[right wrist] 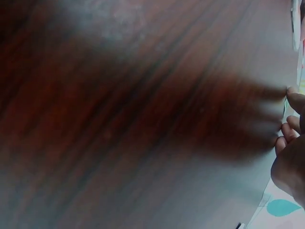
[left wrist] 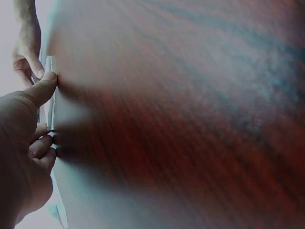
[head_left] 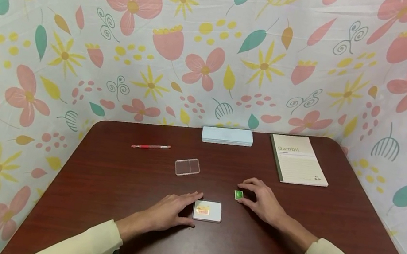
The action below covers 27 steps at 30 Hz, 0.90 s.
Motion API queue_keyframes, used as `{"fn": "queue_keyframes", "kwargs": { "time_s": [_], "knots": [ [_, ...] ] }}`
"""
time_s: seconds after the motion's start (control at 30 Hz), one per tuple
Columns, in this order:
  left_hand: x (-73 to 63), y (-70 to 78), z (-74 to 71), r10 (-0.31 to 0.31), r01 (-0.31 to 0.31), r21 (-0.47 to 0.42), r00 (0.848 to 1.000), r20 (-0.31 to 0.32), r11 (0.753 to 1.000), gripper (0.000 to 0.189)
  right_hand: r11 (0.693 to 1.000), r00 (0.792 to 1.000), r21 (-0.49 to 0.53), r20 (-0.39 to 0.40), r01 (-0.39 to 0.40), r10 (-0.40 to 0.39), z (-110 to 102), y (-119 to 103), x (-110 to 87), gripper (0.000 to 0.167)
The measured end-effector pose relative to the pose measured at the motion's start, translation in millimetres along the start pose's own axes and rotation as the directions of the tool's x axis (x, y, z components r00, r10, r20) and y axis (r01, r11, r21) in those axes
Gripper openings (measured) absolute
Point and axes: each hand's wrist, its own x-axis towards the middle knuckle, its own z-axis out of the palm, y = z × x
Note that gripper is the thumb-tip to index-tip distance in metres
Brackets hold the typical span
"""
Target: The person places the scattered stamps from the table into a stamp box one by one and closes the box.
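Observation:
A shallow clear case (head_left: 216,212) holds a white stack, with a small yellow-and-red picture on top at its left side. My left hand (head_left: 170,212) rests at the case's left edge, thumb and fingers spread; whether both touch it I cannot tell. To the right, a small green square with a white border (head_left: 238,195) lies on the table. My right hand (head_left: 264,201) is beside this square, thumb at its lower right and forefinger above it. In the right wrist view, that hand's fingertips (right wrist: 281,141) meet the tabletop, and the square is not clearly seen.
A clear rectangular lid (head_left: 187,167) lies behind the case. Farther back are a red pen (head_left: 150,147), a pale blue pencil box (head_left: 227,136) and a notebook (head_left: 300,160). A flower-patterned cloth (head_left: 207,55) hangs behind the dark wooden table (head_left: 99,172).

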Motion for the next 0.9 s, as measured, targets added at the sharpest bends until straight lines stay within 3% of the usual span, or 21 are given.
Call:
{"fn": "queue_keyframes", "kwargs": {
  "time_s": [0.9],
  "knots": [
    [1.4,-0.1,0.7,-0.013,0.013,0.010,1.000,0.005,1.000,0.084,1.000,1.000,0.030,-0.022,0.002,-0.002,0.6,4.6,1.6,0.027]
  ]
}}
